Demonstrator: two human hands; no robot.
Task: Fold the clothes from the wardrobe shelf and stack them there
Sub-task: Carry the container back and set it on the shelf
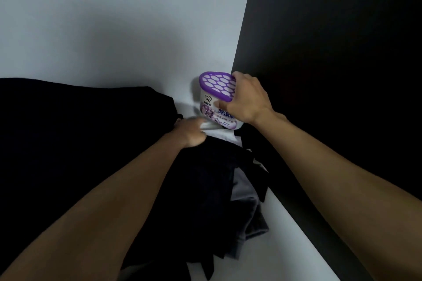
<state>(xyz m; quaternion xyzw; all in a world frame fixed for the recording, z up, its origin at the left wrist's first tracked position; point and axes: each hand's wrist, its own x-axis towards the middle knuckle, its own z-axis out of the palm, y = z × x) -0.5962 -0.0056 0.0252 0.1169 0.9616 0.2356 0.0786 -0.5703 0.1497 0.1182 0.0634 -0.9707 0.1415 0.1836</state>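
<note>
A heap of crumpled black clothes lies on the white wardrobe shelf, cut off at the near edge, folds lost in darkness. A grey garment shows at its right. Beyond, the left hand is blurred at the heap's far edge; its grasp cannot be told. In the far corner, the right hand grips a tilted white plastic tub with a purple perforated lid.
</note>
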